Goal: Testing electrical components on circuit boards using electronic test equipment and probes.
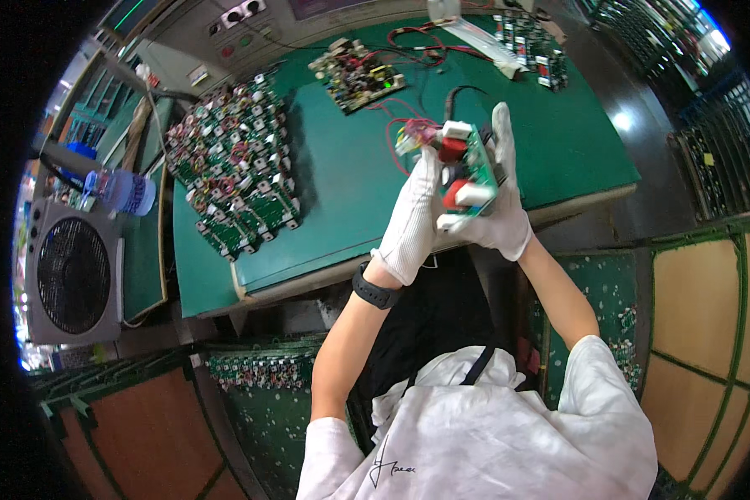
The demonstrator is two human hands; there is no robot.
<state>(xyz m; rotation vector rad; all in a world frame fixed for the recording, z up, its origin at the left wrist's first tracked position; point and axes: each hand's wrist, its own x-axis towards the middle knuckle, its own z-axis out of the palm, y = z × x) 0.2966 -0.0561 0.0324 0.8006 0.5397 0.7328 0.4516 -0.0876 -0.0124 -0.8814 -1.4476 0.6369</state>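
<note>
A green circuit board with red and white parts and a bundle of pink and yellow wires is held up on edge above the bench's front edge. My left hand, in a white knit glove, grips its left side, with the fingertips partly hidden among the parts. From the right, my right hand, gloved too, holds the board against its palm. Its fingers extend up along the board's far side. Some of the board is blurred.
On the green bench, rows of circuit boards stand at left. Farther back lie a component-filled board, red leads and more boards. A fan and water bottle are at far left.
</note>
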